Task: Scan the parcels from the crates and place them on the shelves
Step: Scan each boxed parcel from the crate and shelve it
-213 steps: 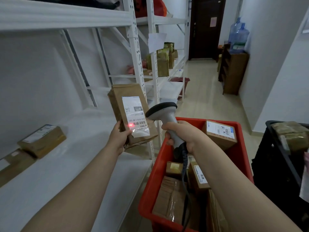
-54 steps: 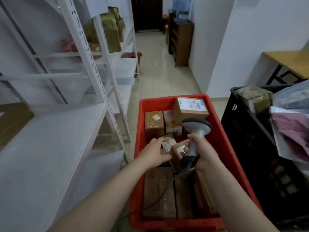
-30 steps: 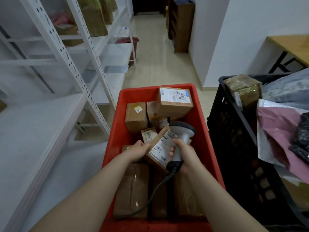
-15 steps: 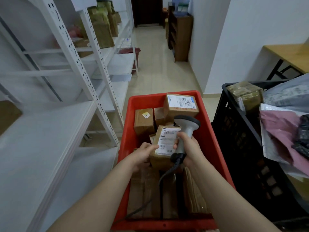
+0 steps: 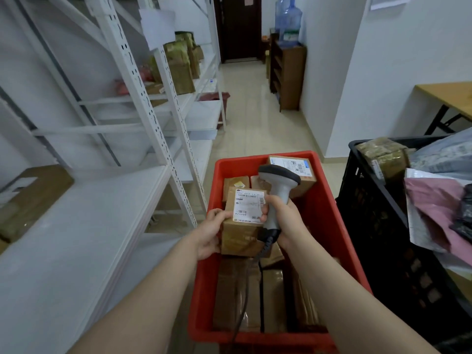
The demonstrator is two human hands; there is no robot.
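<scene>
While your left grip [image 5: 210,232] is curled round the left side of the cardboard parcel [image 5: 241,236], with its thumb on top beside the white label [image 5: 249,206], the parcel is up in the air over the left half of the red crate [image 5: 329,218]. Your right grip [image 5: 284,221] is wrapped tight round the handle of the grey barcode scanner [image 5: 279,186], and one fingertip touches the label's right edge. The scanner's head sits just past the parcel's far edge and seems to look away from the label, so I think the scan is not done yet.

To do it well, pull the scanner back a little and tip its head down so it looks at the black bars [image 5: 249,197] near the top of the label. Keep your thumb and fingers off those bars, and hold the parcel flat and steady. Mind the dark cable [image 5: 244,292] that hangs down into the crate, so it does not catch on the boxes [image 5: 235,300] below.

On the label you can read "421009" near its bottom left corner. The line of numbers along the top and the small print are too blurry to read. The box [image 5: 305,181] in the crate's far right corner also has a label, too small to read.
</scene>
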